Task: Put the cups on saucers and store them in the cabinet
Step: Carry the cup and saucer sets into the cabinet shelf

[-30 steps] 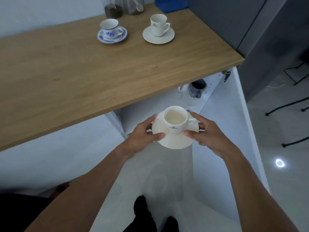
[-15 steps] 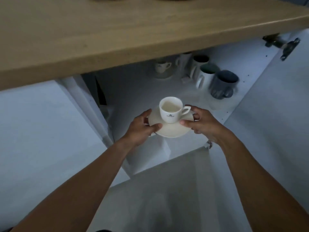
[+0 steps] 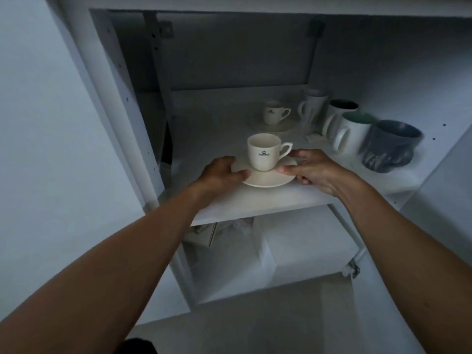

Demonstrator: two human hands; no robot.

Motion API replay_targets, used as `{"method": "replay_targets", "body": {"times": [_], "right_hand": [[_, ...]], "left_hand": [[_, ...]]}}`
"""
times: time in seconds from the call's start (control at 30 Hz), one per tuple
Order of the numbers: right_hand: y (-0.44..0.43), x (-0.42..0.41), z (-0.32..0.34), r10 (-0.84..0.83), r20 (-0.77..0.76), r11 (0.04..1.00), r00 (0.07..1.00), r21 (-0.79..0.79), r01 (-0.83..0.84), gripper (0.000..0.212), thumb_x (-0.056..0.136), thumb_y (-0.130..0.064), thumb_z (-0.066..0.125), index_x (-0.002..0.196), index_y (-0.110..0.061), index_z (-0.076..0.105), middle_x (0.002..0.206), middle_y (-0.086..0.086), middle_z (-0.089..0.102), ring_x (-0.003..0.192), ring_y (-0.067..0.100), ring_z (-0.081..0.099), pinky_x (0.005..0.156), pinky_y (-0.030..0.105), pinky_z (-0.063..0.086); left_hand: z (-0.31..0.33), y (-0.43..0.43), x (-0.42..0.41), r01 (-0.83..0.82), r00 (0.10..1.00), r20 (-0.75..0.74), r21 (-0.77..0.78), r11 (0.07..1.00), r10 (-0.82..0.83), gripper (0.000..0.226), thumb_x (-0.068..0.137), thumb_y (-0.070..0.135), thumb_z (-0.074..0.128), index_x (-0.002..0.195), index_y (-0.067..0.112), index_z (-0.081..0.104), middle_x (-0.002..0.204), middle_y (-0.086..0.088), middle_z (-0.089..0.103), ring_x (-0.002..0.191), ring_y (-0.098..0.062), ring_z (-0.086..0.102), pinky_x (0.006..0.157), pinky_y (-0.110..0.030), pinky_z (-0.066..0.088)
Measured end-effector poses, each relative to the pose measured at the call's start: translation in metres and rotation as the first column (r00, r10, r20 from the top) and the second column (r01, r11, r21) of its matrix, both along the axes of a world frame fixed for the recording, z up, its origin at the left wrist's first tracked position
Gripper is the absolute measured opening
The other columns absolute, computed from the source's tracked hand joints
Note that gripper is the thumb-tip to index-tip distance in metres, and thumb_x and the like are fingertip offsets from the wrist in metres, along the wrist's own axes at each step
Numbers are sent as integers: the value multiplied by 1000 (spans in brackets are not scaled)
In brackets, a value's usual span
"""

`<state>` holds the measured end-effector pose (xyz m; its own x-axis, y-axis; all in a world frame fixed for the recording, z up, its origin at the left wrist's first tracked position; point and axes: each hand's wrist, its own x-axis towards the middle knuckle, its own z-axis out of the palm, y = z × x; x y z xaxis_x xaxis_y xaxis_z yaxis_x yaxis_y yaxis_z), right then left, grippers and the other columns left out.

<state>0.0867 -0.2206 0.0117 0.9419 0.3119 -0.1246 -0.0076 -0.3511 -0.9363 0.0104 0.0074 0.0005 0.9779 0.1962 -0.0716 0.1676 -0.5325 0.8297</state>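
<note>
Arms: two bare forearms reach forward into the open cabinet [image 3: 107, 103], one on each side of the load.
Left hand [image 3: 219, 175]: closed on the saucer's left rim, thumb on top, steadying that side.
Right hand [image 3: 314, 172]: pinching the right rim, thumb on top, just under the cup's handle.
Saucer [image 3: 265, 178]: between the hands, at or just above the shelf [image 3: 255, 205] near its front edge; contact cannot be told.
Cup [image 3: 264, 152]: upright on the saucer, handle toward the right hand; the two-sided hold likely keeps it level.
Stored set [image 3: 274, 116]: beyond the hands, another cup on its saucer.
Mugs [image 3: 357, 129]: a row beyond the right hand, leaving free shelf ahead for this set.
</note>
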Motion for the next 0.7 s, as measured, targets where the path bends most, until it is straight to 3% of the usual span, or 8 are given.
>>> {"method": "replay_targets", "body": {"times": [0.1, 0.23, 0.4, 0.5, 0.6, 0.7], "right_hand": [[17, 30, -1, 25, 18, 999, 1000, -23, -24, 55, 76, -12, 85, 125, -5, 63, 60, -2, 56, 44, 5, 43, 41, 18, 36], [45, 67, -6, 25, 90, 998, 996, -53, -20, 76, 67, -22, 92, 133, -6, 59, 54, -2, 58, 43, 5, 49, 41, 19, 39], [68, 97, -8, 55, 143, 992, 988, -116, -39, 83, 66, -35, 91, 139, -17, 56, 69, -2, 64, 55, 7, 55, 45, 18, 45], [79, 115, -10, 88, 184, 986, 979, -156, -59, 90, 63, -45, 91, 141, -18, 54, 94, -3, 69, 64, 9, 60, 52, 21, 49], [86, 130, -9, 132, 273, 961, 953, -272, -55, 92, 67, -54, 85, 143, -16, 52, 134, 3, 63, 94, 18, 69, 81, 31, 58], [96, 142, -8, 141, 304, 953, 942, -301, -45, 91, 71, -53, 83, 145, -13, 50, 139, 5, 60, 102, 22, 70, 87, 30, 57]], "left_hand": [[2, 6, 22, -45, 999, -24, 89, 995, 48, 80, 80, 55, 63, 148, 21, 39, 146, -3, 49, 132, -24, 48, 111, -37, 39], [-6, 26, 57, -115, 985, -99, 257, 960, 145, 105, 54, 72, 42, 150, 31, 33, 155, -3, 39, 139, -28, 41, 114, -41, 34], [3, 36, 78, -97, 974, -143, 424, 900, 173, 72, 93, 53, 44, 155, 26, 20, 163, -3, 22, 147, -31, 23, 118, -42, 25], [2, 46, 97, -95, 972, -144, 475, 875, 184, 65, 99, 47, 41, 156, 25, 18, 163, -4, 22, 148, -32, 19, 118, -44, 23], [0, 56, 115, -90, 972, -142, 514, 853, 188, 64, 100, 47, 39, 156, 26, 18, 163, -3, 20, 149, -33, 14, 119, -44, 20], [1, 63, 127, -85, 974, -130, 548, 832, 185, 62, 101, 48, 36, 156, 27, 16, 164, -3, 17, 150, -33, 12, 119, -43, 18]]}}
